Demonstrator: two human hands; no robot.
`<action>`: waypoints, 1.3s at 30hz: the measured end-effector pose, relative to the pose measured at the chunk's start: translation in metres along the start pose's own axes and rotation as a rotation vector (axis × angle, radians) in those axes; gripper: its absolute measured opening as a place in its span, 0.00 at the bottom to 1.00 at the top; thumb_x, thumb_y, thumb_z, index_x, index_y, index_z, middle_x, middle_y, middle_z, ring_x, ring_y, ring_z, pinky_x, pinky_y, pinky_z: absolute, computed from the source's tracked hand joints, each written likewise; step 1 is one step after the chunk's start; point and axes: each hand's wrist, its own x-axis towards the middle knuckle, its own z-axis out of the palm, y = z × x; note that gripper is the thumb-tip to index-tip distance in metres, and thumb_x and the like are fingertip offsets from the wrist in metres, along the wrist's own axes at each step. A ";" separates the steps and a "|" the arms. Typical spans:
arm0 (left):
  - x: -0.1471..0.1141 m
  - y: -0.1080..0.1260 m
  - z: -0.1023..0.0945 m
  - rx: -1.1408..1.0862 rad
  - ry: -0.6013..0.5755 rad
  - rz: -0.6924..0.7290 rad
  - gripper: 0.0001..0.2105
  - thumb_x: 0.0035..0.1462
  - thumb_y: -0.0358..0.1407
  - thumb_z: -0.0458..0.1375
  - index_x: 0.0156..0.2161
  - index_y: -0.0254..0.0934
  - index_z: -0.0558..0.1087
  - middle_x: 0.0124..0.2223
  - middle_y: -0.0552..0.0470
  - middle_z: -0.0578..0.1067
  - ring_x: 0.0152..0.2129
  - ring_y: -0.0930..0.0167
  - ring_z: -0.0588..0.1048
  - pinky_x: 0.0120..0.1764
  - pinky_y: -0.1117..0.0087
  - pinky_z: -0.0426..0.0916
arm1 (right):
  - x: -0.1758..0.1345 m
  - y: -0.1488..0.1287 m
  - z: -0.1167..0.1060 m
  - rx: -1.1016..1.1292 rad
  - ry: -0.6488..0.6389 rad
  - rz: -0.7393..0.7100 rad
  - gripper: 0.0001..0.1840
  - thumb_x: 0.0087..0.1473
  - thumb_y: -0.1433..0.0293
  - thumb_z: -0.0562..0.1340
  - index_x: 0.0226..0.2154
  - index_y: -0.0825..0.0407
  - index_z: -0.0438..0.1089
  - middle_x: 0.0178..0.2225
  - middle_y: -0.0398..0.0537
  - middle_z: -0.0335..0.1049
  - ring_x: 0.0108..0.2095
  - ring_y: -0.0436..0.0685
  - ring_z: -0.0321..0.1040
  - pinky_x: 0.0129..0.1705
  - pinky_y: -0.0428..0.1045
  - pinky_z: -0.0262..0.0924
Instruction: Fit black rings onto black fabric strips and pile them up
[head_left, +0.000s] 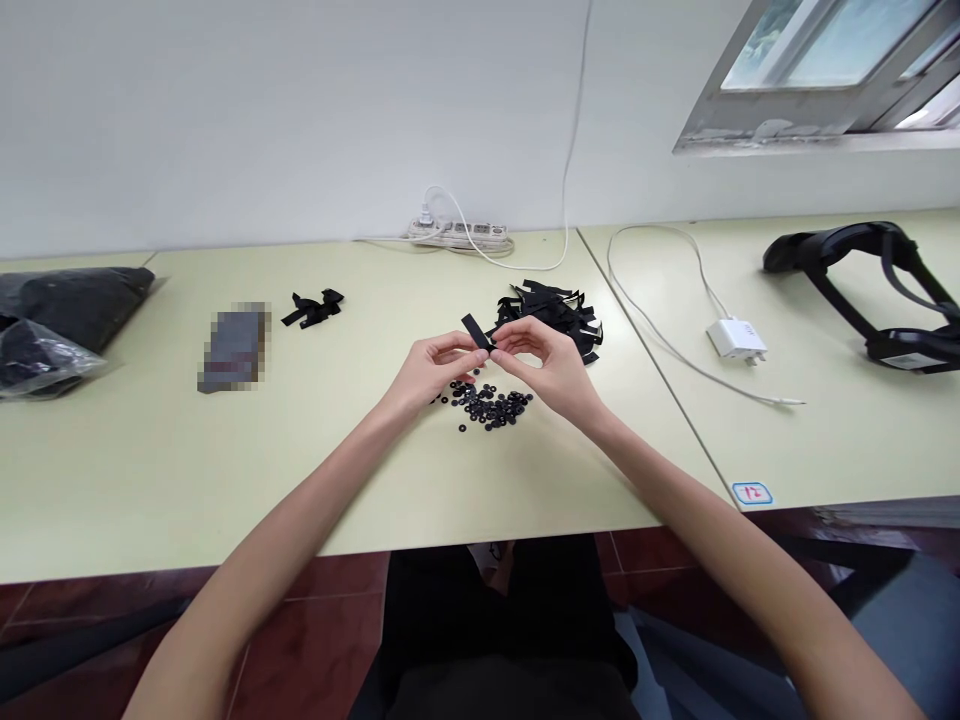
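Observation:
Between my two hands is a short black fabric strip (475, 331), held over the table. My left hand (435, 372) pinches it from the left, and its upper end sticks up past the fingers. From the right, the thumb and fingertips of my right hand (545, 365) close on the strip's lower end. Whether a small part sits at that end is hidden by the fingertips. Just below my hands lies a scatter of small dark round pieces with centre holes (491, 408). Behind my right hand is a heap of black strips (555, 308).
A smaller bunch of black strips (313, 308) lies left, near a blurred-out flat object (235, 348). Dark plastic bags (71, 315) sit far left. A power strip (459, 235) is by the wall. On the right are a white charger (736, 339), its cable and a black headset (870, 290).

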 end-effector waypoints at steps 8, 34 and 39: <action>-0.003 0.002 0.003 0.062 0.049 0.019 0.10 0.60 0.45 0.73 0.37 0.41 0.83 0.35 0.50 0.81 0.31 0.70 0.80 0.37 0.66 0.78 | -0.001 0.001 0.000 -0.125 -0.013 -0.023 0.05 0.65 0.64 0.70 0.43 0.47 0.79 0.42 0.47 0.83 0.44 0.59 0.80 0.53 0.58 0.75; -0.012 0.012 0.009 0.328 0.106 0.365 0.05 0.68 0.40 0.67 0.44 0.41 0.80 0.43 0.51 0.82 0.39 0.70 0.80 0.37 0.69 0.75 | -0.005 0.000 -0.003 -0.352 0.033 -0.202 0.09 0.72 0.60 0.64 0.40 0.42 0.79 0.41 0.47 0.83 0.43 0.62 0.78 0.49 0.62 0.74; -0.013 0.015 0.009 0.349 0.111 0.377 0.04 0.68 0.38 0.67 0.43 0.42 0.81 0.42 0.50 0.82 0.38 0.71 0.80 0.36 0.71 0.75 | -0.005 0.000 -0.002 -0.319 0.016 -0.188 0.07 0.70 0.62 0.66 0.41 0.43 0.79 0.41 0.46 0.83 0.43 0.61 0.79 0.50 0.60 0.74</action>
